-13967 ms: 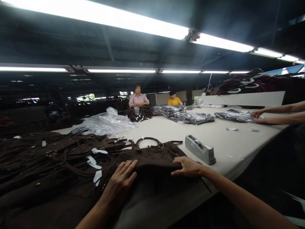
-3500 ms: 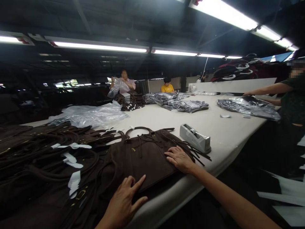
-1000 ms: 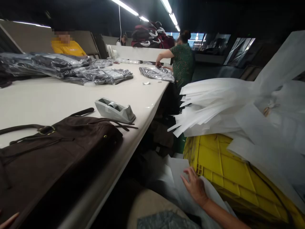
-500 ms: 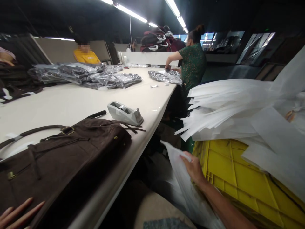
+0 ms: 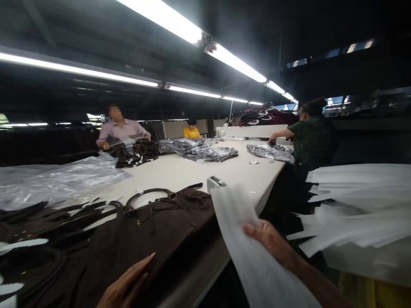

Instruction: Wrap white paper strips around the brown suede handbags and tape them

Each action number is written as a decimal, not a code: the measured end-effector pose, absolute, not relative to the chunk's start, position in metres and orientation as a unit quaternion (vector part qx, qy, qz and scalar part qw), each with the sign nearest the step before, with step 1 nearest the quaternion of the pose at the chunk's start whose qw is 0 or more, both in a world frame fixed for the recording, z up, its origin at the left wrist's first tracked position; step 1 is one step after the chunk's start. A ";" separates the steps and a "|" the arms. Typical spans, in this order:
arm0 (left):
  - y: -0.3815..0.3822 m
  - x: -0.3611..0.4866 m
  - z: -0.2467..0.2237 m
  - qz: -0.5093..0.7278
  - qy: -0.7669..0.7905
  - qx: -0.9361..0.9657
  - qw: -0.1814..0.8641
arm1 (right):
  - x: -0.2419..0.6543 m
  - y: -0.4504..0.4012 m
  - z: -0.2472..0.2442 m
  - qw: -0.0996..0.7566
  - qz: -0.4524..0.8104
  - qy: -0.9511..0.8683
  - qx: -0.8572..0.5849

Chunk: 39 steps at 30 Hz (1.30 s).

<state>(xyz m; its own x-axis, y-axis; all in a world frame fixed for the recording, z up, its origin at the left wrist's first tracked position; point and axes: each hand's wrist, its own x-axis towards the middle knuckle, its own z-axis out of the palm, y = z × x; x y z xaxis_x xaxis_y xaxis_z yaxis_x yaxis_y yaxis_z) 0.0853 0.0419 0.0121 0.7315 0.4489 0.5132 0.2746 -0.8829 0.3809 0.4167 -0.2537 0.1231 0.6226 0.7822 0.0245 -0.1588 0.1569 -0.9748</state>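
Observation:
My right hand (image 5: pixel 268 239) pinches a long white sheet of thin packing foam (image 5: pixel 248 252), thumb on top, at the table's near edge. The sheet hangs down out of the picture and covers part of the grey tape dispenser (image 5: pixel 215 183). My left hand (image 5: pixel 128 284) has its fingers stretched out over the lower front of a dark brown handbag (image 5: pixel 167 226); whether it touches the bag I cannot tell. The bag lies on the table with its looped handle (image 5: pixel 149 192) and drawstring ties facing up. It holds nothing that I can see.
More brown handbags (image 5: pixel 35 226) and a clear plastic sheet (image 5: pixel 64 175) lie at the left. Plastic-wrapped bags (image 5: pixel 195 149) cover the far part of the pale table (image 5: pixel 189 171). White foam sheets (image 5: pixel 362 205) are stacked at right above a yellow crate (image 5: pixel 356 288). Several people work around the table.
My right hand has lifted the foam sheet from beside the yellow crate up to the table edge. The view has tilted up and turned left. My left hand stays by the handbag.

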 end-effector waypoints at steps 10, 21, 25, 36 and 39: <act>-0.018 0.103 0.044 0.132 0.224 0.953 0.155 | 0.374 -0.245 0.028 0.660 0.398 -0.235 -0.593; -0.003 0.157 0.034 0.148 0.204 0.965 0.074 | 0.438 -0.105 0.093 0.314 0.036 -0.791 -0.524; -0.003 0.152 0.015 0.096 0.173 0.980 0.009 | 0.453 -0.107 0.039 0.352 0.155 -0.735 -0.559; -0.026 0.158 0.048 -0.059 0.202 0.977 0.021 | 0.444 -0.114 0.021 0.489 0.254 -0.566 -0.613; -0.018 0.170 0.029 -0.031 0.229 0.972 -0.046 | 0.444 -0.106 0.016 0.516 0.250 -0.538 -0.618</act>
<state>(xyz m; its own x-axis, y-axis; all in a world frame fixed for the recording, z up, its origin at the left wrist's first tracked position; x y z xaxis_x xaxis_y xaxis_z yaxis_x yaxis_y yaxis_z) 0.1701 -0.0181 0.0291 0.8928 0.4486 -0.0399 0.4428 -0.8905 -0.1040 0.4438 -0.1060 0.0161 0.2965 0.9231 0.2449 0.4070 0.1098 -0.9068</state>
